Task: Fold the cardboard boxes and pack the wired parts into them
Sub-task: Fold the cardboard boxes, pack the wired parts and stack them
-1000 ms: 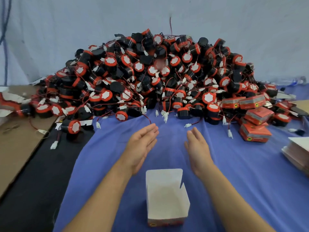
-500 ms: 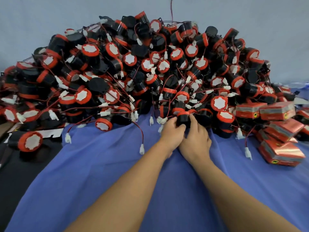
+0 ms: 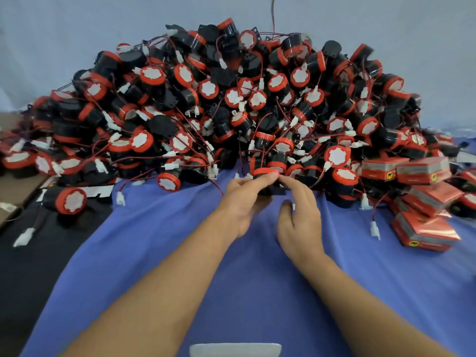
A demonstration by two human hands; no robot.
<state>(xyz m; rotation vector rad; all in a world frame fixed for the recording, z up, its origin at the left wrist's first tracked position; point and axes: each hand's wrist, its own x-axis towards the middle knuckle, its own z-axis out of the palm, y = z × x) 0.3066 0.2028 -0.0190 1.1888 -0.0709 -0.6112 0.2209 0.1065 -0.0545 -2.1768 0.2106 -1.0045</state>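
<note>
Head | left hand (image 3: 242,202) fingers (image 3: 260,180) pinching wired part (image 3: 265,171) at pile (image 3: 231,99) edge — right hand (image 3: 300,217) fingers (image 3: 291,182) spread, index touching it

Blue cloth (image 3: 159,253): wired parts (image 3: 211,104), apparently red boxes (image 3: 425,229)

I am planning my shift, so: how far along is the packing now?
Done: several closed red boxes lie at the right. In hand: the left hand grips one wired part at the pile's front, the right hand touches it, and a white box waits below. Left: the big pile of parts.
</note>
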